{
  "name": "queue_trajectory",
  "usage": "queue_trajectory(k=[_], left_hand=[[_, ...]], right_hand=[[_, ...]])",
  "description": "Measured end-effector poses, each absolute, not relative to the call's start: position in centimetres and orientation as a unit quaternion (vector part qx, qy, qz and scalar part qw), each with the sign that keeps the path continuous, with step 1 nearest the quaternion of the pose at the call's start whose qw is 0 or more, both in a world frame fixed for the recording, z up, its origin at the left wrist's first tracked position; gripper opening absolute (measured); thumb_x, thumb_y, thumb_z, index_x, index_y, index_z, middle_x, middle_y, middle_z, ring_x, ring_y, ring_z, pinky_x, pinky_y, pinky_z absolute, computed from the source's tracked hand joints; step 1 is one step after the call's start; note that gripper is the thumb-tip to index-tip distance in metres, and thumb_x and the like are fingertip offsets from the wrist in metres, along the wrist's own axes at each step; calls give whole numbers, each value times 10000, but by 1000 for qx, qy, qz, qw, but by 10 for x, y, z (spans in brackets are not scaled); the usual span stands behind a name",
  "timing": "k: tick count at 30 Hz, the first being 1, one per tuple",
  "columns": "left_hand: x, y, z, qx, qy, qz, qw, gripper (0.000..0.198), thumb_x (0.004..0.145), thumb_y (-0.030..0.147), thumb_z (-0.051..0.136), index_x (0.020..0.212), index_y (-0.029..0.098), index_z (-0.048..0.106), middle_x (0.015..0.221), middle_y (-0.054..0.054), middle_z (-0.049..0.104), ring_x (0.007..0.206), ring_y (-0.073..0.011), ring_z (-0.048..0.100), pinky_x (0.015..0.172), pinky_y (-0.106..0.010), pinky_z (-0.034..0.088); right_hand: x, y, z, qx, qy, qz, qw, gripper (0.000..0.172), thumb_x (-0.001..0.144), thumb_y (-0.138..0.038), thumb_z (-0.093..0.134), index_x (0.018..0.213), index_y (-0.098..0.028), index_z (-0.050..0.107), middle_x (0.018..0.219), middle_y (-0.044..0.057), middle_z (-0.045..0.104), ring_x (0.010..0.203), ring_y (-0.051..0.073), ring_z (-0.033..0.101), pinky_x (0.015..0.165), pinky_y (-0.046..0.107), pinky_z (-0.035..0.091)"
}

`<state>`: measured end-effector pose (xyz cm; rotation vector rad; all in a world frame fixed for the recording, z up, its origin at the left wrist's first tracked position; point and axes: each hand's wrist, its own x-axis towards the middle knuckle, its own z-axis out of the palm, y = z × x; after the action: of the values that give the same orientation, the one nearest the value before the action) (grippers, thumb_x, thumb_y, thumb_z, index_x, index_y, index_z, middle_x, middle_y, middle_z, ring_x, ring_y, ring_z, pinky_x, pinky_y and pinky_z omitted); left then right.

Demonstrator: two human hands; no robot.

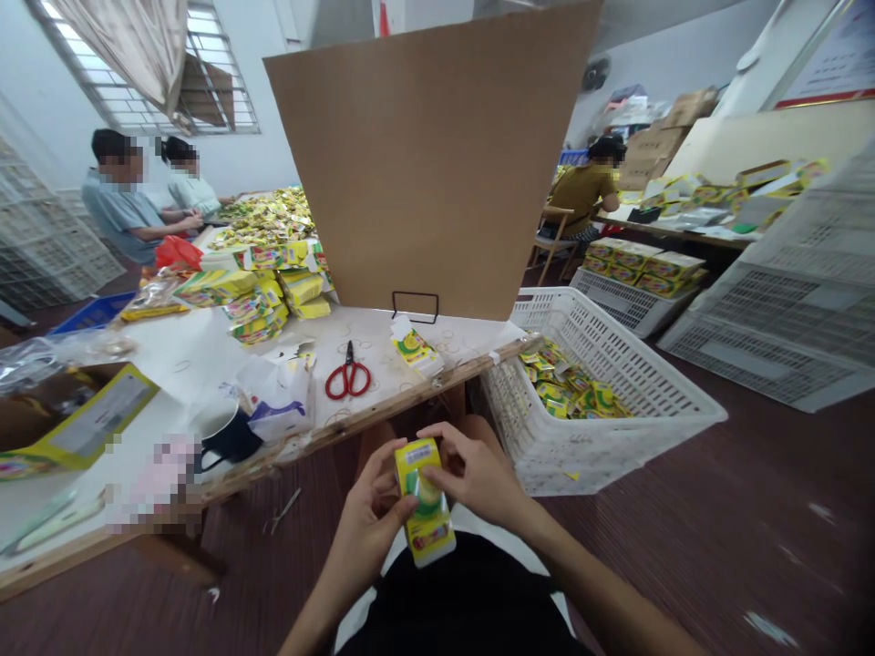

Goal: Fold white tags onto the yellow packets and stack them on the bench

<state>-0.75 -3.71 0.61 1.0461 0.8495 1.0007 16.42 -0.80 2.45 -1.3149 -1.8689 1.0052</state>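
A small yellow-and-green carton (429, 524) is held upright above my lap, its printed face toward me. My left hand (375, 501) grips its left edge, thumb on the front. On the other side my right hand (468, 469) has its thumb pressed on the carton's face and fingers curled behind the top. Ahead on the table edge lies another yellow carton (416, 351) with a white flap raised. Red-handled scissors (348, 375) rest to its left, with thin rubber bands scattered around.
A large cardboard sheet (430, 164) stands upright on the table. At the right is a white plastic crate (615, 456) with several yellow packets inside. Left are a dark mug (229, 435), a tissue pack (277, 410) and stacked yellow packs (256, 310). Other people sit farther back.
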Motion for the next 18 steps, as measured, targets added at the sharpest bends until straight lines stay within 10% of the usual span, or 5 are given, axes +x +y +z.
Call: queue_trajectory(k=[11, 18], left_hand=[[0, -34, -6, 485, 406, 484, 605, 235, 778, 290, 658, 970, 166, 606, 914, -77, 722, 838, -225, 672, 721, -291, 513], [-11, -23, -14, 482, 469, 537, 510, 370, 813, 319, 598, 1144, 173, 519, 1101, -116, 649, 1040, -250, 616, 923, -397, 468]], right_hand=[[159, -12, 6, -437, -600, 492, 456, 188, 733, -335, 690, 705, -155, 643, 725, 19, 659, 672, 141, 585, 620, 248, 457], [209, 26, 18, -558, -678, 65, 473, 184, 855, -253, 510, 759, -177, 648, 843, 79, 607, 854, 217, 536, 797, 370, 425]])
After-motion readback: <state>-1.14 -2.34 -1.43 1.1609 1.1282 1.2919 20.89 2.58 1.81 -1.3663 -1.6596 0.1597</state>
